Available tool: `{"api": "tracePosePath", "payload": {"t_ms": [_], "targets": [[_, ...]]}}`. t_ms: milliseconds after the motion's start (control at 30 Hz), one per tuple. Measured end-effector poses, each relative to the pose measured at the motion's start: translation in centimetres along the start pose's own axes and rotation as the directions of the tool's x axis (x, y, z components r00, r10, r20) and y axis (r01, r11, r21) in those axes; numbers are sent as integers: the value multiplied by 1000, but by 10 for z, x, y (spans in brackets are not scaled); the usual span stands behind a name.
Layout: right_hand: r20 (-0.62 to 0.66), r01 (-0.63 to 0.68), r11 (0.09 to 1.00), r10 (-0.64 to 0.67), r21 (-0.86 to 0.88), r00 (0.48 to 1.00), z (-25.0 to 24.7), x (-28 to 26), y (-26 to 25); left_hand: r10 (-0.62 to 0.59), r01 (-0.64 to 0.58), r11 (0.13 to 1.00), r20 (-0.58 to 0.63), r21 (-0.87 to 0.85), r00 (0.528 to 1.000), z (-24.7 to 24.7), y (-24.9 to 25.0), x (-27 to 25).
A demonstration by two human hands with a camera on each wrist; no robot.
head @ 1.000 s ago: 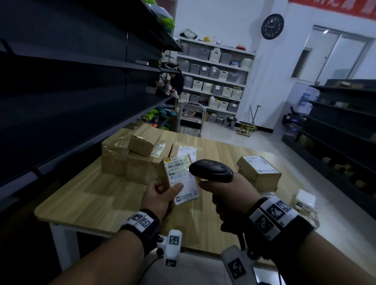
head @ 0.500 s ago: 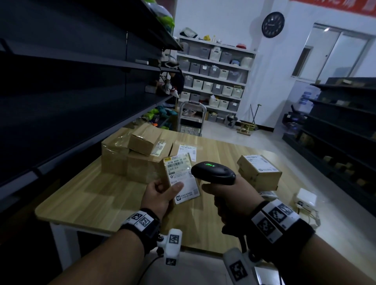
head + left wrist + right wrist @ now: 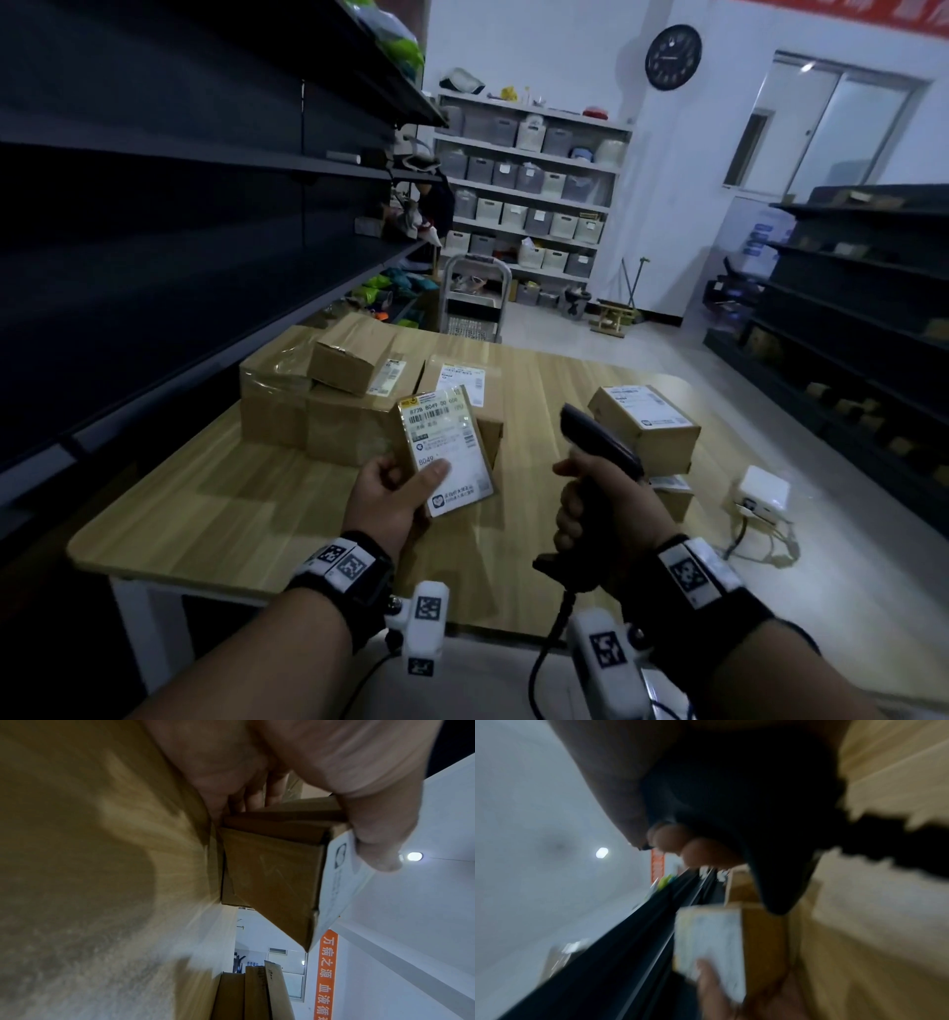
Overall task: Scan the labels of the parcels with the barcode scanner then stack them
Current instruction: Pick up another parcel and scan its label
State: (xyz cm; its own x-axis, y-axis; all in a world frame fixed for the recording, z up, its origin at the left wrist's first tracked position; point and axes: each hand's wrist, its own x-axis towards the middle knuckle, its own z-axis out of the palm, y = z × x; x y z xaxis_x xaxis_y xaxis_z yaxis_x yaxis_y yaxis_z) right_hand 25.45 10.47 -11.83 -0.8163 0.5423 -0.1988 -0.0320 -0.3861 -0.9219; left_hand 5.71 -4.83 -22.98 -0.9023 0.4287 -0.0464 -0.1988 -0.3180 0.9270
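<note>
My left hand (image 3: 395,488) grips a small cardboard parcel (image 3: 447,452) tilted upright above the wooden table (image 3: 205,514), its white barcode label facing me and my thumb pressed on the label. The left wrist view shows the same parcel (image 3: 277,878) held between thumb and fingers. My right hand (image 3: 606,509) holds the black barcode scanner (image 3: 595,442) by its handle, to the right of the parcel, head pointing away and up. The blurred right wrist view shows the scanner (image 3: 744,821) and the parcel (image 3: 708,939) below it.
A pile of brown parcels (image 3: 328,390) sits at the table's back left, with a flat labelled one (image 3: 457,380) behind the held parcel. Two stacked parcels (image 3: 647,431) stand at the right. Dark shelving (image 3: 154,231) runs along the left. A white adapter (image 3: 762,493) lies on the floor.
The scanner has swung right and away from the parcel's label, its head now turned off to the side. The left hand still holds the parcel in about the same place.
</note>
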Motion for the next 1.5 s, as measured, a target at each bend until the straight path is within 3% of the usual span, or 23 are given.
{"api": "tracePosePath", "payload": {"t_ms": [267, 533, 733, 933, 1200, 1500], "targets": [[-152, -44, 946, 97, 322, 984, -75, 14, 31, 45, -52, 996, 98, 74, 994, 6, 10, -17], [-176, 129, 854, -45, 503, 983, -102, 25, 45, 50, -71, 985, 134, 159, 990, 22, 13, -37], [-200, 157, 805, -49, 572, 979, -112, 28, 45, -91, 29, 945, 178, 324, 980, 83, 12, -42], [-210, 174, 760, -50, 627, 976, -113, 25, 43, -306, 233, 854, 87, 465, 948, 137, 7, -8], [-183, 133, 752, -17, 646, 983, -116, 30, 45, -395, 314, 780, 37, 542, 918, 184, -9, 37], [-164, 107, 752, 2, 651, 986, -118, 33, 46, -361, 238, 774, 100, 586, 927, 196, -28, 54]]}}
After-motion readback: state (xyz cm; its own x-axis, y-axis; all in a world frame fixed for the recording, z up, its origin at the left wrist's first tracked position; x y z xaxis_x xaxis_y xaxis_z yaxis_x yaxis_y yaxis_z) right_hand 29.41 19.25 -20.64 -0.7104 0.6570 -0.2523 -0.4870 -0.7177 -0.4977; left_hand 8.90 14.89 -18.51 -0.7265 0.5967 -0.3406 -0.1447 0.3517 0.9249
